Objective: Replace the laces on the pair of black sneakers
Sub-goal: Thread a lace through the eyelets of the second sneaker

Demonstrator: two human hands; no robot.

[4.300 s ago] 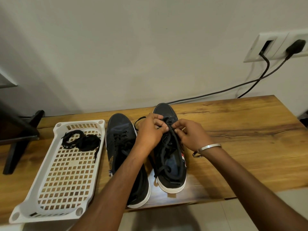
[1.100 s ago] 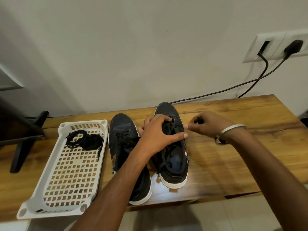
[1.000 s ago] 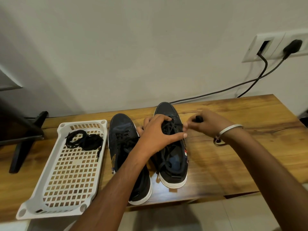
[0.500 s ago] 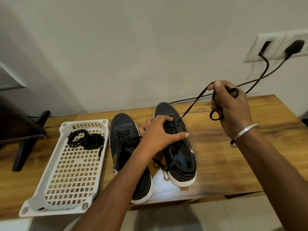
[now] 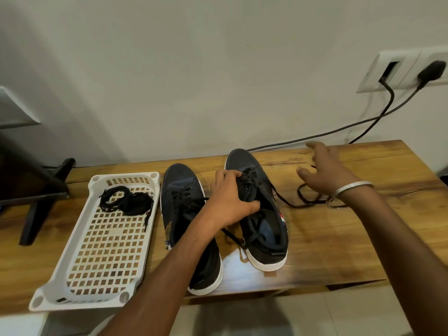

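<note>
Two black sneakers with white soles stand side by side on the wooden table (image 5: 339, 243). My left hand (image 5: 231, 198) grips the right sneaker (image 5: 264, 214) across its laced tongue. A black lace (image 5: 300, 198) runs from that sneaker's eyelets and lies in a loose loop on the table to its right. Above that loop my right hand (image 5: 327, 170) hovers with fingers spread, holding nothing. The left sneaker (image 5: 184, 207) is laced and untouched. A bundle of black laces (image 5: 128, 202) lies in the white perforated tray (image 5: 97, 253).
Two black power cables (image 5: 363, 122) run from wall sockets at the upper right down onto the table's back edge. A dark stand (image 5: 36, 187) sits at the far left. The table's front edge runs just below the sneaker heels.
My right hand pulled the lace up and out to the right, then dropped it on the table and now hovers open. The left hand kept its grip on the right sneaker.
</note>
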